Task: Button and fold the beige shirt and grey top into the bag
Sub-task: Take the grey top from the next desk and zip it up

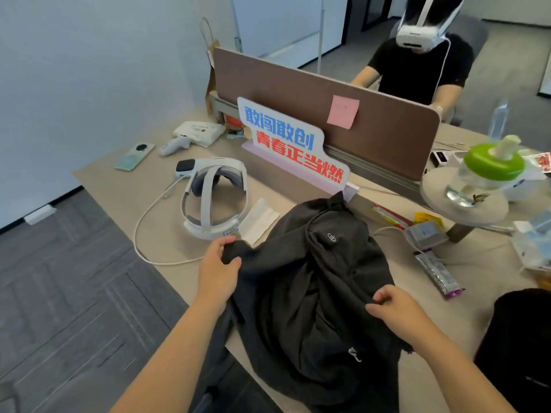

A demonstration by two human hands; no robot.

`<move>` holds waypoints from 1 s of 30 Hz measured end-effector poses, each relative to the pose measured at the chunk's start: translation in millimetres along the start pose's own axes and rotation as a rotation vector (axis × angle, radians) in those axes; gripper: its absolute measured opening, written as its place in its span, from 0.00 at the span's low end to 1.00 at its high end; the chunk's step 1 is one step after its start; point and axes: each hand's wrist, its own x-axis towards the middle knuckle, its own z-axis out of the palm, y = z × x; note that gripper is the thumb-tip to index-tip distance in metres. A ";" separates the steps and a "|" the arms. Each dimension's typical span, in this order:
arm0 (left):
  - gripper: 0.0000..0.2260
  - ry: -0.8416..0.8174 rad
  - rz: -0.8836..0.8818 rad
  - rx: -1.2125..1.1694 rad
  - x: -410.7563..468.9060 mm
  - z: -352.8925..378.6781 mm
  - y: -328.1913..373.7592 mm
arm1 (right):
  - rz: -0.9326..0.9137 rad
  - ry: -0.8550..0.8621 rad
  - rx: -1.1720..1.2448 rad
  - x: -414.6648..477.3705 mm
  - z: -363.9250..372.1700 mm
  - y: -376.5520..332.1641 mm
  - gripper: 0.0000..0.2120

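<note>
The fingertips of the left hand (219, 269) and the right hand (396, 308) are partly tucked into folds of the grey top (313, 293). Its lower part spills over the table (119, 198) edge between the forearms and is cut off at the bottom, so its full shape and whatever lies beneath cannot be told. Right of the right hand, a black mass (515, 347) is cut off at the side and unidentifiable. Beyond the hands, the brown divider (372, 129) hides the seated person (423, 70) below the chest and most of a paper bag (212, 76). The writing on the pink note (343, 111) and on the headset (214, 195) label is too small to read.
</note>
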 end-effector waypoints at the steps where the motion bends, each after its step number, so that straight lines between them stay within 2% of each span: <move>1: 0.17 -0.008 0.049 0.008 -3.7 0.7 9.5 | -0.024 -0.022 0.069 -10.3 -6.6 -11.2 0.06; 4: 0.16 -0.009 0.133 0.008 -13.7 2.6 35.3 | -0.088 -0.098 0.188 -40.3 -24.6 -40.5 0.09; 6: 0.14 -0.036 0.146 -0.077 -21.6 2.9 49.2 | -0.111 -0.109 0.239 -55.5 -30.7 -53.3 0.10; 9: 0.14 -0.081 0.136 -0.264 -31.0 2.6 64.8 | -0.137 -0.028 0.327 -69.5 -33.2 -63.2 0.08; 14: 0.12 -0.152 0.040 -0.473 -18.4 0.0 96.3 | -0.079 0.144 0.704 -88.3 -36.3 -77.7 0.11; 16: 0.12 -0.224 0.061 -0.463 -3.3 0.1 108.1 | -0.118 0.209 0.643 -90.5 -35.0 -88.8 0.12; 18: 0.11 -0.294 0.070 -0.438 11.1 0.8 119.1 | -0.168 0.233 0.471 -89.9 -25.3 -108.2 0.10; 20: 0.10 -0.349 0.057 -0.466 24.4 0.1 126.1 | -0.195 0.194 0.265 -82.5 -5.7 -134.1 0.05; 22: 0.09 -0.384 0.014 -0.523 34.6 -0.9 131.4 | -0.207 0.096 0.055 -69.3 21.8 -158.6 0.11; 23: 0.09 -0.404 -0.013 -0.548 38.8 -1.7 133.5 | -0.203 0.049 -0.003 -62.4 35.6 -168.8 0.13; 25: 0.08 -0.444 -0.067 -0.566 48.8 -5.4 135.1 | -0.190 0.061 -0.040 -50.4 56.8 -185.7 0.09; 27: 0.08 -0.442 -0.093 -0.502 62.8 -11.3 134.2 | -0.137 0.170 0.055 -39.4 66.0 -190.1 0.08; 28: 0.09 -0.403 -0.053 -0.367 73.6 -14.7 131.8 | -0.116 0.227 0.124 -36.1 67.1 -190.1 0.09; 30: 0.13 -0.289 0.164 0.195 92.1 -20.2 126.0 | -0.090 0.319 0.183 -32.6 66.0 -188.8 0.08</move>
